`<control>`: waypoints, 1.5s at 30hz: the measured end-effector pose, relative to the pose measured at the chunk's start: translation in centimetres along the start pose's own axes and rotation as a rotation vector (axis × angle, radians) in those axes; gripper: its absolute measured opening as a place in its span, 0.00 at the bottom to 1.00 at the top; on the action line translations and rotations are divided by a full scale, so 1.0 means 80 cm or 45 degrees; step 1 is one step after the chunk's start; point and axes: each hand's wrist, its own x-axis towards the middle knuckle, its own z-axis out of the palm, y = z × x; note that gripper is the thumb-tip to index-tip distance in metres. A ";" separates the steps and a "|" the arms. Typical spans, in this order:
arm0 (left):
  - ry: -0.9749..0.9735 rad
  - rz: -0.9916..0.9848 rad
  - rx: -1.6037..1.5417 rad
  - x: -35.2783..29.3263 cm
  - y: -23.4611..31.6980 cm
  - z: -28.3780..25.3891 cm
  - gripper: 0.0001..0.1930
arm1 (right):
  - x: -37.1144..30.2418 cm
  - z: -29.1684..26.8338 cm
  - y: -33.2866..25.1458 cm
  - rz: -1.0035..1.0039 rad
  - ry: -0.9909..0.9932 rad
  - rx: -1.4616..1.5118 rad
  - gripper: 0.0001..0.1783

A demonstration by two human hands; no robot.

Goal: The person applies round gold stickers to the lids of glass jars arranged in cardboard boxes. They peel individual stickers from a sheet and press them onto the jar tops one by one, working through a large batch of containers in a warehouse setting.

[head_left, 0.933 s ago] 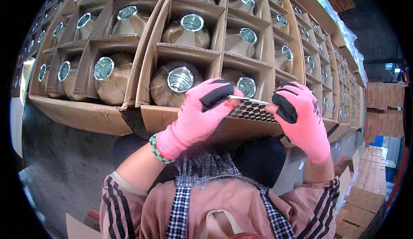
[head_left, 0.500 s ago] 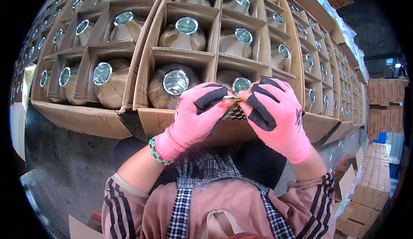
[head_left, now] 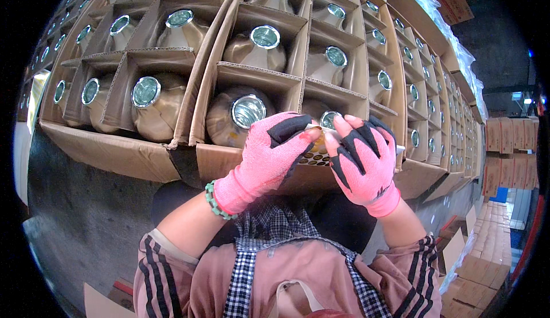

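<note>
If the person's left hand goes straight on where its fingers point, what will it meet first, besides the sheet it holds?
Most likely the bare fingertips of the right hand, just beyond the left hand at the dotted sheet; the exact depth between them is unclear.

the right hand (head_left: 365, 160) has drawn nearer the left hand (head_left: 278, 149) and fanned its fingers

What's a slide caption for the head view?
Gloved left hand gripping a dotted sheet, right hand close by, at a carton of bottles.
</note>
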 end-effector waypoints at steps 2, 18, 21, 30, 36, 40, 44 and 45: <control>0.007 0.032 0.054 0.000 -0.004 -0.001 0.10 | 0.004 -0.002 -0.001 -0.002 -0.007 0.016 0.10; -0.107 0.088 0.196 0.003 -0.002 0.006 0.10 | 0.084 -0.012 0.038 0.553 -0.002 0.884 0.05; -0.165 0.191 0.330 0.004 -0.010 0.005 0.11 | 0.133 0.064 0.076 0.332 -0.213 0.676 0.07; -0.253 0.219 0.229 0.008 -0.011 0.003 0.09 | 0.182 0.190 0.064 0.043 -1.012 0.122 0.14; -0.215 0.243 0.167 0.007 -0.012 0.001 0.10 | 0.185 0.192 0.056 -0.262 -0.821 -0.093 0.15; -0.181 0.266 0.195 0.006 -0.016 0.001 0.10 | 0.195 0.183 0.048 -0.158 -0.917 -0.082 0.19; -0.172 0.287 0.192 0.007 -0.010 0.003 0.10 | 0.194 0.167 0.058 0.116 -0.702 0.072 0.19; -0.150 0.263 0.205 0.005 -0.009 0.003 0.10 | 0.195 0.161 0.065 0.228 -0.640 0.153 0.19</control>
